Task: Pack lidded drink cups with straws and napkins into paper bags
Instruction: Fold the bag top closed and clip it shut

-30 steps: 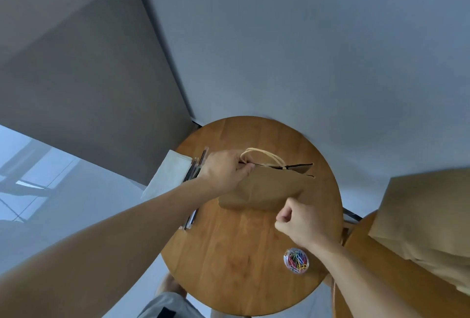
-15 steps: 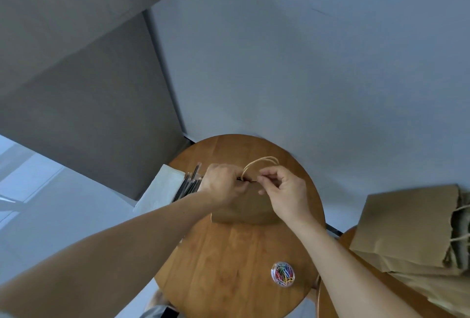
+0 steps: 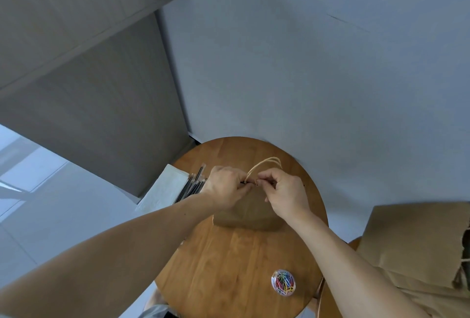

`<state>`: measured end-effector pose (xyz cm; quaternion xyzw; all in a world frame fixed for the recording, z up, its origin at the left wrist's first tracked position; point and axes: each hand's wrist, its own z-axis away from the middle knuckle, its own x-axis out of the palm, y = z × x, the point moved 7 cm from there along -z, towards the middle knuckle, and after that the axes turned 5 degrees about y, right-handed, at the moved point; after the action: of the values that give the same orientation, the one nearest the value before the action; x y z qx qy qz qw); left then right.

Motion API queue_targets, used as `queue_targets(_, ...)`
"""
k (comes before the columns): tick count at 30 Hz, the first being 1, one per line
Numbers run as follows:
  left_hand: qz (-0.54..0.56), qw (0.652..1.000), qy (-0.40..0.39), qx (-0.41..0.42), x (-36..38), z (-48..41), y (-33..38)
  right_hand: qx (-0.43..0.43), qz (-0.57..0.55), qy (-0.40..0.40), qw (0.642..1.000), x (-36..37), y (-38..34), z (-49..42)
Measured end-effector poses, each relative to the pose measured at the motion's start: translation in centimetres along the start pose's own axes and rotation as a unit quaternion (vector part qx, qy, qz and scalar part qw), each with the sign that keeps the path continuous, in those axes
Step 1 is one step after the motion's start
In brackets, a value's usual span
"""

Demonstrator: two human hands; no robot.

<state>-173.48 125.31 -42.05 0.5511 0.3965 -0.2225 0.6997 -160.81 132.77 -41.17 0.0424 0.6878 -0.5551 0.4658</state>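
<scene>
A round wooden surface (image 3: pixel 229 266) fills the lower middle of the view, set against a pale wall. To its right, on the edge of a second wooden surface (image 3: pixel 354 243), lies a stack of flat brown bags (image 3: pixel 412 241), well apart from the work. A single paper bag (image 3: pixel 248 212) sits on the far half of the round surface, near its middle. Its bottom edge is toward the person and its mouth edge is on the far side, so the bag's axis from bottom to mouth points away from the person toward the wall, and the mouth edge runs left to right. Whether it stands upright or leans back cannot be told from this angle. The left hand (image 3: pixel 225 188) has its grip curled and pinching the left part of the mouth edge. The right hand (image 3: pixel 286 194) meets it there, thumb and forefinger pressed together on the same edge, the two hands almost touching. White napkins (image 3: pixel 165 188) overhang the left rim, with a bundle of dark straws (image 3: pixel 192 186) lying on them, their long axis running from near left to far right, tips just beside the left hand. A clear tub of coloured paper clips (image 3: pixel 283 280) stands near the right rim, close to the person. The bag's twine handles (image 3: pixel 264 163) arch beyond the fingers.
</scene>
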Motion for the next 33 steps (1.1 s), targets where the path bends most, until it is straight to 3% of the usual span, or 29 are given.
queue_targets(12,-0.027,0.999,0.025,0.006,0.6,-0.2,-0.3,-0.092,0.096,0.022,0.991,0.5,-0.2,-0.2)
queue_targets(27,-0.003,0.998,0.051,0.032,1.3,0.6,-0.4,-0.051,0.183,-0.069,0.979,1.2,0.7,-0.6)
queue_targets(30,0.004,0.998,0.047,0.033,0.9,0.4,0.0,-0.081,0.198,-0.05,0.975,0.9,0.2,0.0)
queue_targets(33,0.028,0.998,0.044,0.043,-0.3,0.1,0.5,-0.133,0.115,0.01,0.984,-0.6,-0.5,1.0)
